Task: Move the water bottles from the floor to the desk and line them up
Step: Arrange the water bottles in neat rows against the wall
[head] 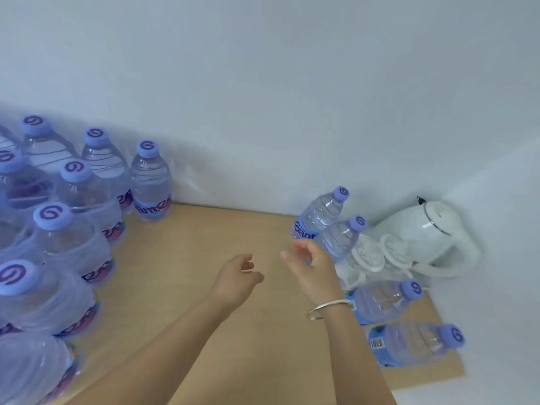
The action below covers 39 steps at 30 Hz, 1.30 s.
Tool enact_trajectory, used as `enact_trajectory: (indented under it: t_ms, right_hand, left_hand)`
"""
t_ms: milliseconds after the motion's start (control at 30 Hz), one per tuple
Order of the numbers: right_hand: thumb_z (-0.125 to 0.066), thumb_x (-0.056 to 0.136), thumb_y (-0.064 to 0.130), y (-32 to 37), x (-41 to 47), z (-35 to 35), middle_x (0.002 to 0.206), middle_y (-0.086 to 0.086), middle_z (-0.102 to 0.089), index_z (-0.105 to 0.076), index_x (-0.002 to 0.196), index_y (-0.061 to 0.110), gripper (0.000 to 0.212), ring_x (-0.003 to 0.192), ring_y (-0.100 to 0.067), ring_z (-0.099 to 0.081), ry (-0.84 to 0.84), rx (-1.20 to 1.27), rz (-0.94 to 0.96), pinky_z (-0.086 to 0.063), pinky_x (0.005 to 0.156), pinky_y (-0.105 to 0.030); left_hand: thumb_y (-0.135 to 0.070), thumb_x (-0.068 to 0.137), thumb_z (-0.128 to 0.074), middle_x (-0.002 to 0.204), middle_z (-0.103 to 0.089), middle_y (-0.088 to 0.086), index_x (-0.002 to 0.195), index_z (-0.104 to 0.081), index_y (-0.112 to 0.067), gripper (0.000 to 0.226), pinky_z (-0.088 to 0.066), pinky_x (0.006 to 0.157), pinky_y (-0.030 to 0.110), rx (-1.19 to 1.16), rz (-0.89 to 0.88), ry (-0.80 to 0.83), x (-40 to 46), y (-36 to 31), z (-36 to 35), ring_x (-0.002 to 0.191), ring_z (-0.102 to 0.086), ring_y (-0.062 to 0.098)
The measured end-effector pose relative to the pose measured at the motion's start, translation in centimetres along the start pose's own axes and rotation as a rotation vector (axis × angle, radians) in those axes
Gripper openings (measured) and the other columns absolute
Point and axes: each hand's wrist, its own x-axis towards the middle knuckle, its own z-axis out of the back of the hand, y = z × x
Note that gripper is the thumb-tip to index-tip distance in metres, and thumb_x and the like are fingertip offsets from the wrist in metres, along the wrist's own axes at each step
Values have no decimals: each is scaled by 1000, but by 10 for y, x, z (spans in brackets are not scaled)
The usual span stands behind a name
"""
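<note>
In the far right corner I see a white electric kettle against the white wall, its handle turned toward me and its lid shut. Just in front of it, to its left, stand two clear glasses with patterned white lids, close together, the right one touching the kettle's base.

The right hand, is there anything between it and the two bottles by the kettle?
Nothing visible. The right hand is open, right beside the nearer bottle, with the farther bottle just behind. Two upturned glasses and the white kettle stand to the bottles' right, out of the way.
</note>
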Motion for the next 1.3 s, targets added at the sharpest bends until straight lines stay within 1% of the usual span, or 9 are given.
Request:
enact_trajectory:
  t_ms: [67,200,333,567,767,933,1067,1200,1300]
  right_hand:
    - [-68,84,22,-13,-10,15,108,5,-59,-57,104,18,24,101,-7,-54,-112,38,-35,-40,85,-18]
    - [-69,81,15,-29,-8,37,109,-3,-54,-53,99,16,24,89,-9,-53,-367,108,-62,-38,70,-8]
    - [-70,78,14,-36,20,58,111,-1,-44,-47,119,7,47,100,-16,-46,-495,78,-80,-30,76,-17]
    - [-76,70,13,-46,57,47,115,-4,-58,-46,121,9,59,106,-23,-57,-465,151,-119,-42,84,-27]
    - [-76,72,20,-52,55,46,109,-6,-59,-49,113,9,50,101,-25,-56,-495,18,-52,-41,80,-29]
    - [-78,68,24,-31,34,34,89,1,-60,-54,93,18,35,81,-18,-57,-491,70,55,-42,71,-28]
    - [-79,68,28,0,17,36,83,3,-57,-56,89,17,33,79,-15,-53,-374,233,101,-42,71,-26]
    - [-74,63,30,39,5,44,86,-3,-66,-61,86,18,30,80,-15,-62,-197,431,201,-50,78,-34]
    - [-73,70,26,61,2,46,87,-3,-65,-62,97,6,35,81,-13,-62,-100,461,284,-51,82,-35]
  left_hand:
    - [-3,84,-63,114,-55,4,133,-49,-6,50,-41,68,17,72,-25,63,-5,3,-18,97,-53,14]
    - [-5,84,-63,111,-56,3,131,-51,-7,48,-41,68,18,178,-49,146,-15,8,-45,94,-54,14]
    - [-6,86,-62,112,-54,1,131,-51,-7,46,-38,59,6,244,-64,177,-24,10,-55,93,-53,12]
    - [-9,85,-63,114,-57,3,127,-54,-8,43,-38,62,7,287,-72,128,-25,14,-40,93,-54,13]
    - [-8,83,-65,115,-58,4,125,-55,-8,43,-38,71,19,274,-115,90,-21,7,-27,97,-54,14]
    - [-9,80,-69,120,-51,0,136,-44,-13,61,-40,77,22,290,-152,125,-21,-3,-23,108,-52,16]
    - [-9,74,-77,131,-46,-4,142,-34,-18,81,-40,84,24,268,-206,128,-23,-13,-17,122,-46,16]
    - [-6,54,-84,91,-67,-11,109,-58,-17,62,-51,70,18,134,-309,236,-31,-23,-1,83,-61,9]
    - [-21,44,-83,92,-71,-2,111,-59,-11,72,-52,69,21,43,-319,285,-41,-26,11,80,-65,10]
